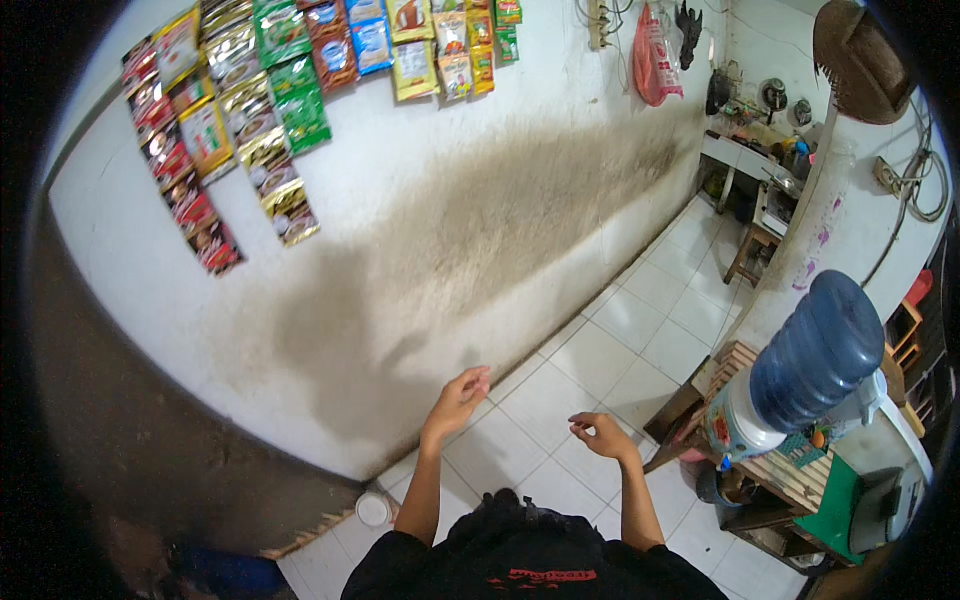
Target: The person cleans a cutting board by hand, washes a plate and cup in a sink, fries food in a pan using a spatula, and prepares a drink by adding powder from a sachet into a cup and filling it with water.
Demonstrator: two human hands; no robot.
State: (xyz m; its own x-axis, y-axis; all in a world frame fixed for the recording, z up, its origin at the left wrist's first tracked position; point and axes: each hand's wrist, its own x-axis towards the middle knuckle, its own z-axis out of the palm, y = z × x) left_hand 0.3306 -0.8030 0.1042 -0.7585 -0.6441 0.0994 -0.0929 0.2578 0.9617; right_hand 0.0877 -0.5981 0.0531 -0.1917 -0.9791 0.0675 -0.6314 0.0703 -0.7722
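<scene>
My left hand [459, 399] is raised over the white floor tiles [540, 401], close in view to the foot of the stained wall. Its fingers are loosely curled and hold nothing. To its right is my right hand [601, 435], also bent at the fingers with a gap between thumb and fingertips, and nothing in it. The two hands are apart and touch no object. Strips of hanging sachets [300, 101] line the upper part of the white wall [360, 187].
At the right a blue water bottle [821, 352] sits upturned on a white dispenser [739, 420] on a wooden slatted table [795, 480]. A small stool [750, 251] stands down the passage near a cluttered counter [742, 159]. A white tub [373, 510] rests on the floor at lower left.
</scene>
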